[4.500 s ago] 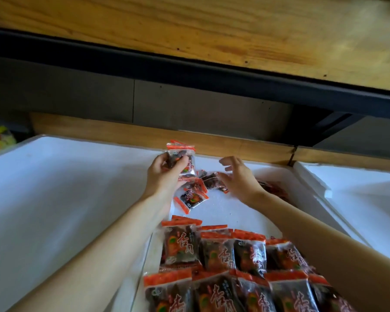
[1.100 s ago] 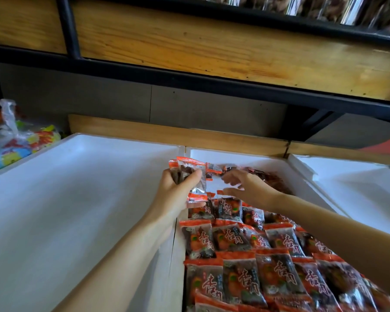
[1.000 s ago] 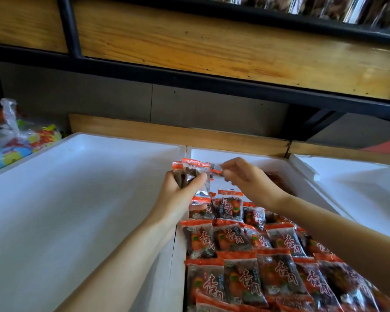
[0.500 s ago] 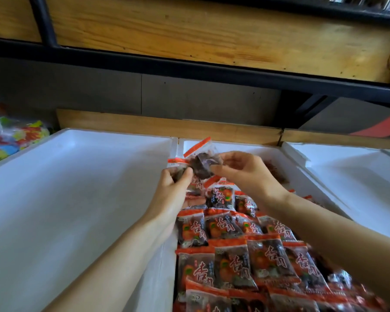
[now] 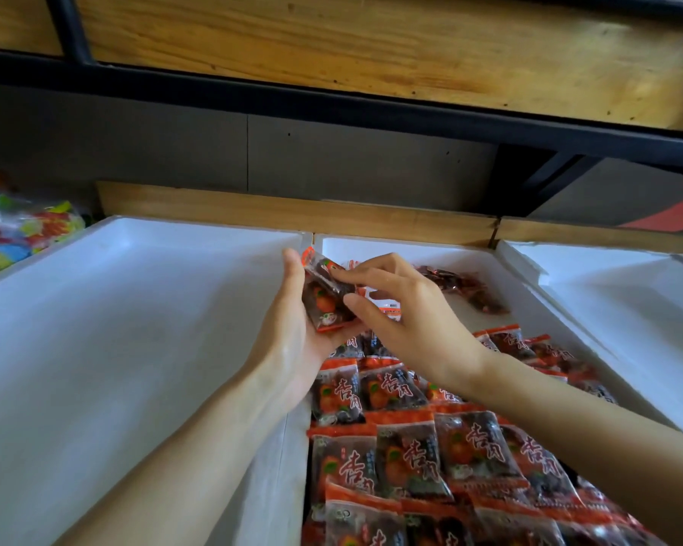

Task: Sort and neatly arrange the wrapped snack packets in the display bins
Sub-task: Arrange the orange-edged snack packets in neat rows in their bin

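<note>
My left hand [image 5: 292, 333] holds a small stack of red-and-clear snack packets [image 5: 326, 299] against its palm, above the far part of the middle white bin [image 5: 501, 287]. My right hand [image 5: 407, 313] pinches the top packet of that stack between thumb and fingers. Rows of the same packets [image 5: 407, 455] lie overlapping in the near part of the bin. A loose heap of dark packets [image 5: 464, 287] sits in the bin's far right corner.
A large white bin [image 5: 115, 348] lies to the left and another white bin [image 5: 623, 293] to the right. A bag of colourful sweets [image 5: 20, 234] sits at the far left. A wooden shelf with a black rail [image 5: 371, 108] overhangs the back.
My right hand has brought a packet from the far heap onto the stack in my left hand. My left hand turned palm-up, and the stack now lies against its palm.
</note>
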`<control>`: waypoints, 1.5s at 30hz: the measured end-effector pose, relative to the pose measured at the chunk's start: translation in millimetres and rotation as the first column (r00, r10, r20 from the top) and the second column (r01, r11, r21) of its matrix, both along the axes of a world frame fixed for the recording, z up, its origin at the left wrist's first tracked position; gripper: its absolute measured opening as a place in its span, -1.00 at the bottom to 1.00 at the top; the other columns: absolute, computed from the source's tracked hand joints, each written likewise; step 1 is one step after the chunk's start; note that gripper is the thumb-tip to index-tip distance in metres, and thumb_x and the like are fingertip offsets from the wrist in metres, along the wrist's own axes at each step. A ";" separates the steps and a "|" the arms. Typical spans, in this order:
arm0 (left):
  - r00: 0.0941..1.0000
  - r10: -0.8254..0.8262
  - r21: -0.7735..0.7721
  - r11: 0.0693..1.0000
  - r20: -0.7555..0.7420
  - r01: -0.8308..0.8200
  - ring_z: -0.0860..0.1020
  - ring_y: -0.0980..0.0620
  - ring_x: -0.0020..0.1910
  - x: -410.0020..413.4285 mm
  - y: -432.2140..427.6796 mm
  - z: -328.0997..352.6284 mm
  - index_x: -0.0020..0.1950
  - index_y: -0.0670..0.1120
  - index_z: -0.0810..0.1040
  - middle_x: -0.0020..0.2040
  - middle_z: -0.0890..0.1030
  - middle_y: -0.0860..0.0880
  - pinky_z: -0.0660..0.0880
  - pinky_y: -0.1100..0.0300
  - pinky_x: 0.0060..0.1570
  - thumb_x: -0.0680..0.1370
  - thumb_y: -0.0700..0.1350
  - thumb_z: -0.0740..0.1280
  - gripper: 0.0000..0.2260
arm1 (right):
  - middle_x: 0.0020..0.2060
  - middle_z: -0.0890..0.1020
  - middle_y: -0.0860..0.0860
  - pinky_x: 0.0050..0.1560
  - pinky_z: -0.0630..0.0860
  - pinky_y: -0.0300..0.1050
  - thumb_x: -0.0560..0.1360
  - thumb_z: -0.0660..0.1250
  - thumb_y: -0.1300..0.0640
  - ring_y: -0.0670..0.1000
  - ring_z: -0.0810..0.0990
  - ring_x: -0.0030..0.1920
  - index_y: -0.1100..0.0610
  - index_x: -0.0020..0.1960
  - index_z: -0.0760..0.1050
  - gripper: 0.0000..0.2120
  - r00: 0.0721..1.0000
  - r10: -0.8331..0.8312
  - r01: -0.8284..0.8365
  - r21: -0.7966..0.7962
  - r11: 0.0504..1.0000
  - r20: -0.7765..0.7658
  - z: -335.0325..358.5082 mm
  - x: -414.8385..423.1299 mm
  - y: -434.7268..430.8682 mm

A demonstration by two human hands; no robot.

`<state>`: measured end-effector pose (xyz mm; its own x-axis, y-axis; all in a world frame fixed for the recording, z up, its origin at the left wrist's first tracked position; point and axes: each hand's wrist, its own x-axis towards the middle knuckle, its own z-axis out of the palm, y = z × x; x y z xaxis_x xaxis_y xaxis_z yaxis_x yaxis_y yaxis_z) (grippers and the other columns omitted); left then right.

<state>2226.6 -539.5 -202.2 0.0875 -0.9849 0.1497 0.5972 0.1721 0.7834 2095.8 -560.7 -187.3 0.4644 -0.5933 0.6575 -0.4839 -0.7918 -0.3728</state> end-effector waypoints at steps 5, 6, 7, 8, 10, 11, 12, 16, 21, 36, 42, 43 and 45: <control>0.991 0.023 -0.032 0.999 0.128 -0.020 0.66 -0.06 0.00 -2.1 1.6 0.0 0.07 -0.14 0.60 0.01 0.68 -0.15 0.63 -0.01 -0.12 0.60 0.00 0.25 -0.75 | 0.07 0.51 -0.12 0.18 0.34 -0.44 0.47 0.38 0.23 -0.24 0.46 0.12 0.00 0.07 0.56 -0.78 0.998 -0.019 0.012 0.109 0.994 0.065 1.6 -7.2 -5.0; 0.989 0.044 -0.034 0.999 0.144 -0.039 0.66 -0.07 0.00 -2.4 0.3 -0.9 0.14 -0.20 0.56 0.05 0.65 -0.19 0.63 0.00 -0.14 0.62 -0.10 0.25 -0.79 | 0.07 0.51 -0.14 0.18 0.34 -0.46 0.46 0.39 0.26 -0.26 0.46 0.12 0.03 0.05 0.55 -0.78 0.997 -0.013 0.003 0.132 0.991 0.077 1.9 -9.8 -6.4; 0.986 0.069 -0.028 0.997 0.154 -0.065 0.66 -0.06 -0.03 -2.4 -1.1 -2.2 0.18 -0.25 0.52 0.06 0.63 -0.20 0.63 0.03 -0.19 0.61 -0.20 0.24 -0.80 | 0.07 0.52 -0.17 0.18 0.34 -0.47 0.45 0.39 0.27 -0.28 0.46 0.13 0.04 0.05 0.54 -0.78 0.996 -0.004 -0.012 0.164 0.986 0.094 2.3 -12.2 -7.2; 0.983 0.089 -0.022 0.996 0.163 -0.087 0.67 0.00 -0.11 -2.6 -2.1 -3.7 0.18 -0.27 0.49 0.03 0.61 -0.18 0.63 0.07 -0.25 0.60 -0.27 0.23 -0.82 | 0.08 0.52 -0.20 0.17 0.35 -0.47 0.45 0.40 0.25 -0.29 0.47 0.14 0.04 0.07 0.52 -0.76 0.992 0.008 -0.036 0.212 0.977 0.127 2.7 -14.6 -7.6; 0.976 0.103 -0.007 0.995 0.194 -0.103 0.65 0.10 -0.30 -3.1 -2.5 -5.7 0.10 -0.23 0.47 -0.02 0.58 -0.14 0.63 0.13 -0.31 0.59 -0.32 0.24 -0.89 | 0.13 0.52 -0.19 0.11 0.37 -0.52 0.45 0.42 0.19 -0.25 0.46 0.18 0.02 0.18 0.45 -0.66 0.974 0.004 -0.082 0.334 0.939 0.227 4.2 -19.1 -9.3; 0.971 0.102 0.001 0.994 0.217 -0.105 0.64 0.11 -0.33 -3.8 -2.0 -5.6 0.07 -0.21 0.46 -0.01 0.55 -0.15 0.63 0.15 -0.32 0.58 -0.32 0.25 -0.91 | 0.16 0.50 -0.17 0.06 0.39 -0.54 0.45 0.41 0.15 -0.23 0.45 0.20 0.02 0.25 0.41 -0.61 0.966 -0.021 -0.079 0.376 0.923 0.256 5.4 -21.2 -9.9; 0.966 0.105 0.002 0.994 0.237 -0.109 0.63 0.10 -0.32 -4.0 -2.6 -6.5 0.04 -0.20 0.45 0.00 0.52 -0.16 0.62 0.17 -0.32 0.58 -0.32 0.26 -0.92 | 0.18 0.48 -0.17 0.02 0.40 -0.53 0.46 0.39 0.12 -0.21 0.43 0.21 0.03 0.31 0.38 -0.56 0.966 -0.056 -0.052 0.399 0.915 0.254 6.0 -22.7 -11.7; 0.944 0.140 -0.060 0.990 0.298 -0.128 0.64 0.09 -0.17 -2.3 -4.2 -9.9 0.02 -0.08 0.49 -0.02 0.60 -0.04 0.60 0.19 -0.32 0.58 -0.32 0.28 -0.85 | 0.07 0.58 -0.10 -0.03 0.50 -0.35 0.44 0.40 0.09 -0.15 0.56 0.08 0.08 0.29 0.43 -0.56 0.983 -0.044 -0.060 0.535 0.843 0.178 12.9 -31.9 -20.6; 0.846 0.210 -0.131 0.977 0.491 -0.166 0.65 0.14 -0.03 -0.5 -4.5 -14.2 0.22 0.00 0.47 0.09 0.65 0.03 0.61 0.04 0.04 0.57 -0.20 0.34 -0.76 | -0.18 0.65 -0.10 -0.13 0.52 -0.41 0.39 0.45 0.02 -0.24 0.60 -0.19 -0.17 -0.11 0.52 -0.84 0.969 0.036 0.067 0.400 0.914 -0.245 23.6 -41.0 -22.6; 0.891 0.182 -0.098 0.983 0.417 -0.155 0.65 0.15 -0.22 -0.2 -8.6 -15.1 0.18 -0.05 0.49 0.03 0.63 -0.04 0.60 0.14 -0.25 0.57 -0.16 0.36 -0.80 | -0.06 0.65 0.07 -0.20 0.51 -0.39 0.44 0.40 0.15 -0.09 0.58 -0.19 0.11 -0.02 0.57 -0.88 0.901 -0.233 0.355 0.312 0.881 -0.367 28.1 -102.5 -67.1; 0.890 0.155 -0.087 0.988 0.429 -0.130 0.65 0.13 -0.28 0.9 -6.9 -15.8 0.15 -0.05 0.49 0.02 0.63 -0.06 0.62 0.14 -0.23 0.59 -0.15 0.34 -0.85 | -0.08 0.65 0.01 0.02 0.52 -0.33 0.50 0.34 0.22 -0.15 0.60 -0.15 0.22 0.07 0.59 -0.83 0.905 -0.083 0.271 0.415 0.868 -0.417 0.3 -86.9 -90.4; 0.887 0.150 -0.084 0.988 0.436 -0.126 0.65 0.10 -0.27 0.8 -6.8 -15.8 0.16 -0.06 0.48 0.03 0.63 -0.08 0.62 0.14 -0.23 0.59 -0.14 0.34 -0.84 | -0.08 0.65 0.00 0.02 0.52 -0.31 0.50 0.34 0.21 -0.16 0.60 -0.15 0.21 0.08 0.59 -0.83 0.905 -0.083 0.271 0.414 0.869 -0.416 -4.0 -84.9 -93.7; 0.884 0.143 -0.081 0.989 0.445 -0.119 0.65 0.07 -0.24 0.4 -6.5 -15.7 0.18 -0.08 0.48 0.04 0.61 -0.12 0.61 0.15 -0.25 0.59 -0.15 0.34 -0.82 | -0.09 0.64 -0.03 0.00 0.50 -0.34 0.50 0.35 0.19 -0.19 0.58 -0.15 0.18 0.07 0.60 -0.83 0.910 -0.101 0.273 0.398 0.876 -0.402 -11.7 -83.1 -98.4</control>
